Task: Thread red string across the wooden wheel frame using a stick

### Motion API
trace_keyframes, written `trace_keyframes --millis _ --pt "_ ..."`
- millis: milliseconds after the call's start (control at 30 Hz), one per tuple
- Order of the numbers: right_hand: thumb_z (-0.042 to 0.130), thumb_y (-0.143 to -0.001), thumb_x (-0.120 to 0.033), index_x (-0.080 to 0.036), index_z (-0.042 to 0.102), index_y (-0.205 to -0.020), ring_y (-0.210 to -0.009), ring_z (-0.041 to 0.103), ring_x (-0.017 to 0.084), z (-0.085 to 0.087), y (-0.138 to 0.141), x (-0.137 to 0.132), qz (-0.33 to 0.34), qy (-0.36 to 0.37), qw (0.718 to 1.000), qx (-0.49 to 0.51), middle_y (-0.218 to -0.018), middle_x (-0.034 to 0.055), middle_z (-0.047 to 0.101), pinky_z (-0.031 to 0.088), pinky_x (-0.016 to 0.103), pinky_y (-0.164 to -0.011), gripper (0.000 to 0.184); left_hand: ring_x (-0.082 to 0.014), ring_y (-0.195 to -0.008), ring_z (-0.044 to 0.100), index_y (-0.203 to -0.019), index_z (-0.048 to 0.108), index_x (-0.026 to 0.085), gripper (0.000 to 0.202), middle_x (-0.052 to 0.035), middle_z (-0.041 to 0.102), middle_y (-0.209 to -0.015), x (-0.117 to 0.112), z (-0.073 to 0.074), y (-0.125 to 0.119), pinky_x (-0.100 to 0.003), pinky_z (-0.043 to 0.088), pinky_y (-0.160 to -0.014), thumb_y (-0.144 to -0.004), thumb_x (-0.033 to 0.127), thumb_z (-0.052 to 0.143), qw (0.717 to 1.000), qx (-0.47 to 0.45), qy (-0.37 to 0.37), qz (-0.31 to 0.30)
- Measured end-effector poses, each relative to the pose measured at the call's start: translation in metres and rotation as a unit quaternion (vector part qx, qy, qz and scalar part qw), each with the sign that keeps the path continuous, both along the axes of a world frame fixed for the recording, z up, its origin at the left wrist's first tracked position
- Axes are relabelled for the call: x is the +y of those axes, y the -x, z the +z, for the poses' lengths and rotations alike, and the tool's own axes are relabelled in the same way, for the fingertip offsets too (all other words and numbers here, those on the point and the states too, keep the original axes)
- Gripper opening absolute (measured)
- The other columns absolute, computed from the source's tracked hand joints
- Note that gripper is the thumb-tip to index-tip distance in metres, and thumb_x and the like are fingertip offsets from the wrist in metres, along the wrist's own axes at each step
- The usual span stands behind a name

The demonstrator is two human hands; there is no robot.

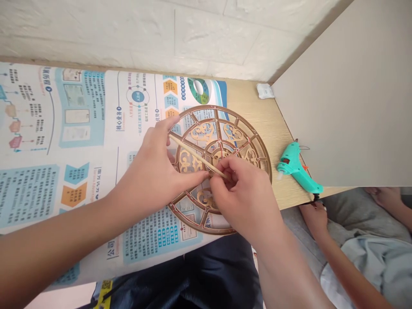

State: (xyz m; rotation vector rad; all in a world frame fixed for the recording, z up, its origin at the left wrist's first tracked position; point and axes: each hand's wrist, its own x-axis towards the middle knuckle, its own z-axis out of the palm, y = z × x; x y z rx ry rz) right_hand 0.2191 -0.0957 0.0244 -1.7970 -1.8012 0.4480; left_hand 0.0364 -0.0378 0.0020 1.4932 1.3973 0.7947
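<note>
A round openwork wooden disc (247, 128) with carved scroll patterns lies flat on a printed poster (80, 128) on the table. A thin wooden stick (196, 155) lies slantwise across the disc's left half toward its hub. My left hand (157, 169) rests on the disc's left side, thumb and forefinger closed on the stick's upper part. My right hand (244, 197) covers the disc's lower middle, its fingers pinched on the stick's lower end near the hub.
A teal hot glue gun (298, 169) lies on the wooden table (257, 107) right of the disc, near the edge. A small white object (265, 90) sits in the back corner. A grey panel (347, 94) walls the right side. Another person's hand (313, 214) shows below it.
</note>
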Motion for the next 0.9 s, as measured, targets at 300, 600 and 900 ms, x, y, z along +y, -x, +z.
trace_keyframes --millis 300,600,900 --pt "0.066 -0.095 -0.020 -0.019 0.068 -0.078 -0.050 0.046 0.009 0.003 -0.010 -0.001 -0.052 -0.003 0.975 0.216 -0.060 -0.0042 0.054 0.032 0.025 -0.048 0.017 -0.0243 -0.091 0.067 -0.158 0.045 0.038 0.113 -0.0088 0.057 -0.144 0.001 -0.006 0.003 -0.064 0.068 -0.101 -0.061 0.046 0.102 1.000 -0.005 -0.021 -0.002" --pt "0.059 -0.111 -0.053 -0.023 0.087 -0.085 -0.053 0.055 0.012 -0.020 -0.033 -0.002 0.000 -0.136 0.893 0.429 -0.061 0.0024 0.063 0.039 0.028 -0.048 0.049 -0.0204 -0.087 0.074 -0.157 0.050 0.043 0.094 -0.0053 0.066 -0.124 0.004 -0.009 0.012 -0.022 0.066 -0.061 -0.073 0.041 0.092 0.998 -0.062 -0.009 0.007" --pt "0.067 -0.109 -0.025 -0.019 0.084 -0.102 -0.075 0.080 0.018 -0.035 -0.027 -0.007 0.045 -0.158 0.867 0.470 -0.089 0.0030 0.080 0.069 0.032 -0.059 0.020 -0.0175 -0.080 0.072 -0.142 0.063 0.034 0.071 -0.0032 0.068 -0.110 0.008 -0.015 0.011 -0.017 0.063 -0.056 -0.074 0.032 0.087 0.993 -0.109 -0.047 0.013"
